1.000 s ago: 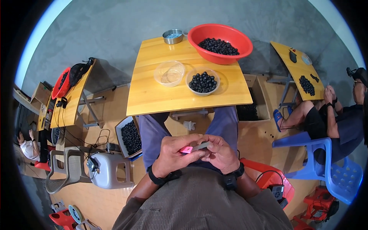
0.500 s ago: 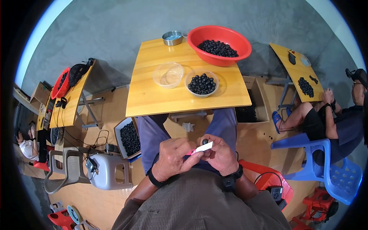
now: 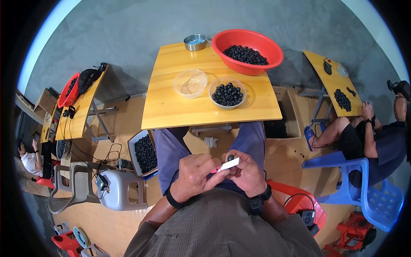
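Above my lap, both hands are close together. My left hand (image 3: 192, 176) is closed round the pink handle of a small tool with a flat white blade (image 3: 229, 164). Pinched in the fingers of my right hand (image 3: 249, 177) is a small round black bead-like piece (image 3: 230, 158), with the blade lying across or against it; whether they touch, I cannot tell. Beyond my knees, a clear tub of black round pieces (image 3: 227, 94) stands on the yellow table (image 3: 171, 115). Left of it is a clear tub (image 3: 190, 84) with no black pieces in it.
A red basin (image 3: 274, 60) of black pieces and a metal bowl (image 3: 195, 43) with light-blue bits stand at the table's far side. Boxes of black pieces (image 3: 145, 155) flank my legs. A person (image 3: 372, 137) sits at the right-hand table, near a blue chair (image 3: 342, 160).
My view has shifted slightly, so the table sits a little further right. Both hands keep their grips; the blade has tilted or moved slightly against the black piece.
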A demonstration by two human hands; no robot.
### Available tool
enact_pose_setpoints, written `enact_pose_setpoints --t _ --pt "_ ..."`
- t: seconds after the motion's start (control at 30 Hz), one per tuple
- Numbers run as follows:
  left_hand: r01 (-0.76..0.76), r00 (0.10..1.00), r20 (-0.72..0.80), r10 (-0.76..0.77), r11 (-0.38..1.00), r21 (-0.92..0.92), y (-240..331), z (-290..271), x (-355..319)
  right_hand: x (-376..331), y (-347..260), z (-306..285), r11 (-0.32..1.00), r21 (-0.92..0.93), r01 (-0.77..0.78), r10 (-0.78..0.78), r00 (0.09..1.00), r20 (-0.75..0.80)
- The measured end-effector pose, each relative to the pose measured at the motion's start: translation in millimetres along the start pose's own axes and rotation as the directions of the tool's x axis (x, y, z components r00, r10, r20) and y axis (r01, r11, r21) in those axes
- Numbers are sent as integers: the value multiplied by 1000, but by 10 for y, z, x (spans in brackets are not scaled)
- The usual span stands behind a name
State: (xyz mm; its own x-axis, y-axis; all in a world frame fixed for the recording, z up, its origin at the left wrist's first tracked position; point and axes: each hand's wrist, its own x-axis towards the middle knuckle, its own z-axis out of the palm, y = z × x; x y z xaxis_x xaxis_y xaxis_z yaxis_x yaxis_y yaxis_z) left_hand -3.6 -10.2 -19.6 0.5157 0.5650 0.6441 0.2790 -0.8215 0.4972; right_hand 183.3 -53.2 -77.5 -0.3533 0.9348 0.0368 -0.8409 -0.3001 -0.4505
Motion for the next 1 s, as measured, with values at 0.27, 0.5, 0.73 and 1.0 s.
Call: enact_pose_setpoints --t 0.27,0.5,0.73,1.0 --pt "6 1000 -4 -6 1000 19 -12 14 -16 0 8 4 1000 8 -10 10 1000 -27" --pt "34 999 -12 -33 999 7 -23 18 -20 0 13 0 1000 -24 -14 12 998 -63" --pt "55 998 6 -55 998 -45 -20 2 -23 1 2 -4 998 -59 -1 -1 999 -41" --pt "98 995 19 -97 990 -103 -14 19 -33 -10 -36 41 990 -141 7 -14 999 -51"
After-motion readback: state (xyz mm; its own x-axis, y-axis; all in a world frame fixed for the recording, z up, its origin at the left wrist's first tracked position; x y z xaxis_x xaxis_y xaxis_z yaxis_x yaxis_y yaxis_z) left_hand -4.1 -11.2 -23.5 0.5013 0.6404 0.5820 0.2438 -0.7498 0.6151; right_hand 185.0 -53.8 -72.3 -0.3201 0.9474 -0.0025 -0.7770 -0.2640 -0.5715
